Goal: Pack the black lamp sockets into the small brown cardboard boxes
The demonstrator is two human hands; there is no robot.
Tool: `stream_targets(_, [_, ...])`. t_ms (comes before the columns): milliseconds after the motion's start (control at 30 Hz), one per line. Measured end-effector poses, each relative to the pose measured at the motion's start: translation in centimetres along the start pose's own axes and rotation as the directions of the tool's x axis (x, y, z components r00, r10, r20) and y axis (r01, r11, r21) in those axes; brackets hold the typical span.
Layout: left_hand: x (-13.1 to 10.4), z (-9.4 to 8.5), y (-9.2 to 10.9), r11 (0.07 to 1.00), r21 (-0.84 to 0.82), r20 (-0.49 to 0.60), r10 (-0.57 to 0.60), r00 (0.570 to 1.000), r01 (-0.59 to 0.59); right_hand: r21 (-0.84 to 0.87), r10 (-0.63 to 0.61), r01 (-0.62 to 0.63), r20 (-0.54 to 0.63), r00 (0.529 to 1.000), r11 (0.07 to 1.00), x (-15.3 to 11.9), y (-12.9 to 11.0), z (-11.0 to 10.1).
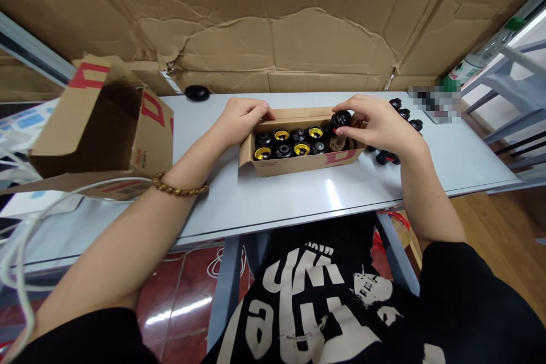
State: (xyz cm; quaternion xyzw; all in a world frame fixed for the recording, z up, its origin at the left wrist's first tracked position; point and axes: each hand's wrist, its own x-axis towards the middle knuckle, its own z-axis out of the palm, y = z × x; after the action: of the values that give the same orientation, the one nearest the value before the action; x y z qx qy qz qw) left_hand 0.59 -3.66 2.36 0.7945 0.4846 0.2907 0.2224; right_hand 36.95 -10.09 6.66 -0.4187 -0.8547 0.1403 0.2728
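A narrow cardboard box (294, 166) stands open on the white table, with several black round parts (284, 151) in two rows, some showing yellow rings (302, 149). My left hand (245, 119) grips the box's back left rim, its fingers partly hidden behind the cardboard. Over the box's right end, my right hand (364, 122) holds a black part (341, 119) between thumb and fingers. Crumpled brown paper (339, 143) lies in the box beneath that part. More black parts (404, 114) lie on the table to the right of my right hand.
A larger open cardboard box (151, 142) stands on the left, near white cables (25, 244). A black oval object (197, 92) lies at the table's back edge. Cardboard sheets (273, 23) rise behind the table (256, 205). A plastic bottle (469, 68) is at the back right.
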Motion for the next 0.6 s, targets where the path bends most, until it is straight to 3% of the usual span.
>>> stream_targets(167, [0.0,0.0,0.0,1.000,0.012,0.000,-0.003,1.000,0.003,-0.020,0.008,-0.008,-0.009,1.000,1.000,0.0,-0.1,0.1])
stream_targets(600, [0.0,0.0,0.1,1.000,0.015,-0.001,0.015,1.000,-0.015,-0.109,0.038,-0.025,0.114,0.993,0.994,0.1,-0.9,1.5])
